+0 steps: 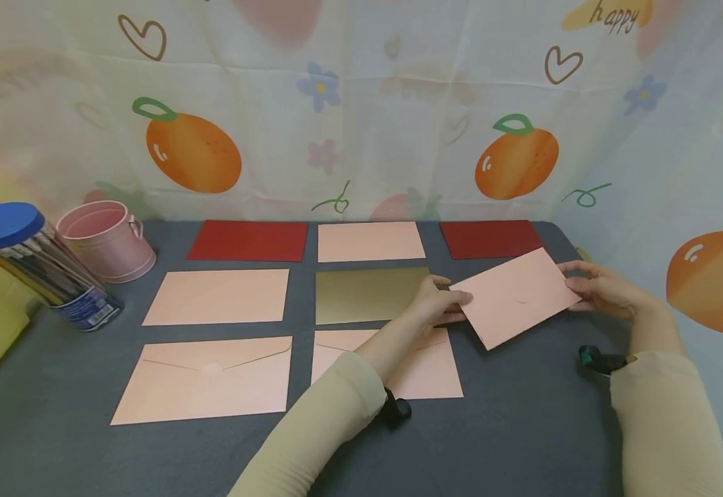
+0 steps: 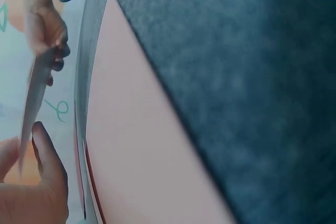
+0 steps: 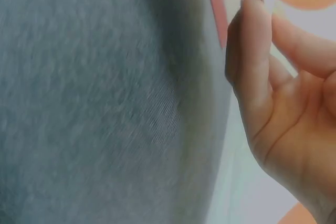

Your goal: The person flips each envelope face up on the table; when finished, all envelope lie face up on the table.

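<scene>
A pale pink envelope (image 1: 515, 298) is held tilted above the right part of the table. My left hand (image 1: 434, 302) pinches its left corner between thumb and fingers. At the opposite edge, my right hand (image 1: 606, 291) grips it as well; the right wrist view shows thumb and fingers of the right hand (image 3: 294, 98) closing on a thin white edge. Seen edge-on in the left wrist view, the envelope (image 2: 32, 100) spans both hands. Under my left forearm lies another pink envelope (image 1: 426, 373), partly hidden. A gold envelope (image 1: 361, 293) is just behind the left hand.
Two dark red envelopes (image 1: 248, 240) (image 1: 488, 239) flank a pink one (image 1: 370, 241) in the back row. More pink envelopes (image 1: 219, 297) (image 1: 212, 386) lie at left on the grey table (image 1: 510, 442). A pink bucket (image 1: 110, 241) and a blue-lidded jar (image 1: 45, 269) stand far left.
</scene>
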`<state>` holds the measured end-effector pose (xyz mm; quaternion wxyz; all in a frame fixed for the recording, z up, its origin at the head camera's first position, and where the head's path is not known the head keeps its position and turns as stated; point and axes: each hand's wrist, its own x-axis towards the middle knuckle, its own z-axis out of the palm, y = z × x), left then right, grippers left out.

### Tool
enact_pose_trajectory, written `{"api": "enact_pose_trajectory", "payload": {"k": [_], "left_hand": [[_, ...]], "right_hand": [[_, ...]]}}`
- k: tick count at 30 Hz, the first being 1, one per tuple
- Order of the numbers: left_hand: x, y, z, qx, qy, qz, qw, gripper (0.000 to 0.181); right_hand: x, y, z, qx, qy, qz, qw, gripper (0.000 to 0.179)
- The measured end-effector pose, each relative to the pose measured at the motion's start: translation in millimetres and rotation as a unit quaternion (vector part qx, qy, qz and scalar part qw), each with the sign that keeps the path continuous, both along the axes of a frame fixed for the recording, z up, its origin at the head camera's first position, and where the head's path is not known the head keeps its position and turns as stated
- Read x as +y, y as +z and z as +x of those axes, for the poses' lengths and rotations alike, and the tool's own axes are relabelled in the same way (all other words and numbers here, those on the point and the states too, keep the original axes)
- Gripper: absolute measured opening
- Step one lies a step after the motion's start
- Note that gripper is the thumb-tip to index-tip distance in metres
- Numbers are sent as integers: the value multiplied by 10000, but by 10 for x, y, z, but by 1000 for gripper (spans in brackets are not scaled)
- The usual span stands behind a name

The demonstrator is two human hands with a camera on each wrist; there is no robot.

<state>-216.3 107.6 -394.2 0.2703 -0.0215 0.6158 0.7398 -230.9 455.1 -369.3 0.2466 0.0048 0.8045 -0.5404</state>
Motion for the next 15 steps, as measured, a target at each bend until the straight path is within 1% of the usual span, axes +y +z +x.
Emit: {"api": "enact_pose_trajectory", "payload": {"k": [3, 6, 9, 11, 12, 15], "left_hand": [[-13, 17, 18, 252, -59, -47, 9997, 42], [-23, 26, 26, 444, -295, -286, 9982, 30], [-19, 35, 30, 460, -519, -515, 9963, 28], [-14, 34, 36, 475, -696, -708, 9939, 29], [-11, 33, 38, 478, -746, -795, 9929, 29], [-12, 29, 36, 495, -795, -924, 9913, 28]], "right_hand": [[-95, 65, -44, 159, 146, 287, 9994, 26], [-228, 124, -85, 338, 291, 697, 9966, 34], [-374, 177, -114, 506, 392, 1021, 9927, 48], [-460, 195, -130, 608, 435, 1139, 9907, 53], [-494, 202, -138, 660, 407, 1167, 9901, 54], [-561, 209, -165, 739, 251, 990, 9920, 56]]}}
